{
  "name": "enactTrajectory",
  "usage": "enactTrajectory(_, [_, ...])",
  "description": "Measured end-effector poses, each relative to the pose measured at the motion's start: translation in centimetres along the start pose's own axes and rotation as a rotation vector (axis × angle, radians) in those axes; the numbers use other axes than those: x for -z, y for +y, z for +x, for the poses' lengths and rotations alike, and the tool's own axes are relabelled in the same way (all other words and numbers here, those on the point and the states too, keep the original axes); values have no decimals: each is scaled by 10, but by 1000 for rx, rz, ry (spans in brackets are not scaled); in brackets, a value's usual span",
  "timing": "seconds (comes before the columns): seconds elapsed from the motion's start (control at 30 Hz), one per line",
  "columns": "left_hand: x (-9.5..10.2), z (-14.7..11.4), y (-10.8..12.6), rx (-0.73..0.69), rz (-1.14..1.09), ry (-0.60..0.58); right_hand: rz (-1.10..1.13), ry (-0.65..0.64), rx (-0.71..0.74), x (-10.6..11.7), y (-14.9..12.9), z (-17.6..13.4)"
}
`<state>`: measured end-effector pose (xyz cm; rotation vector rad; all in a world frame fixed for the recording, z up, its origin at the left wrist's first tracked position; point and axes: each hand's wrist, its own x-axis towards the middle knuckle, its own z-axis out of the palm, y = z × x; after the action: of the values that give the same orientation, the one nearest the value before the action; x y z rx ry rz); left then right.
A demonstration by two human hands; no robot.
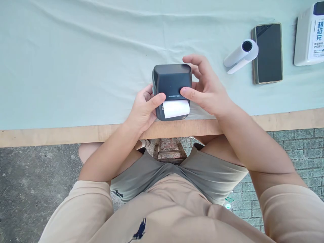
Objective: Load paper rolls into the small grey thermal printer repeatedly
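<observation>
A dark label printer point(173, 82) marked NIIMBOT is held in front of me, just above the table's near edge. A strip of white label paper point(176, 108) sticks out of its front slot. My left hand point(143, 107) grips the printer's left side, its thumb on the front face and the other fingers partly hidden behind the body. On the opposite side, my right hand point(205, 82) has its thumb on the lower right of the printer's front. Its index finger is raised and curved by the top right corner, with the other fingers bent beside the printer.
A pale green cloth point(76, 67) covers the table, leaving a bare wooden edge point(50, 134) along the front. To the right lie a white folding handheld device point(240, 56), a dark-screened phone point(268, 54) and a white box-shaped device point(307, 40) with printed text. Below is a wooden stool point(170, 155).
</observation>
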<state>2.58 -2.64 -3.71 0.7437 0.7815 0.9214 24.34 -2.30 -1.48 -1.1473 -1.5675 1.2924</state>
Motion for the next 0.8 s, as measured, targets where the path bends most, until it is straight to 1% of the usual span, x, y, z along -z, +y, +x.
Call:
enactTrajectory(0.1, [-1,0,1,-2,-5,-3,41,-45,-81,1,2,0])
enactTrajectory(0.33, [-3,-3,3,5,-2,-26,33,-53,-98,5,2,0])
enactTrajectory(0.43, [-3,-3,3,12,-7,-12,27,-52,-101,5,1,0])
enactTrajectory(0.53, [-3,-2,2,21,-30,17,23,-48,-105,4,0,0])
enactTrajectory(0.7, [-7,0,2,83,-102,149,29,-51,-114,3,1,0])
enactTrajectory(0.8, [-9,0,3,102,-106,180,23,-59,-112,3,2,0])
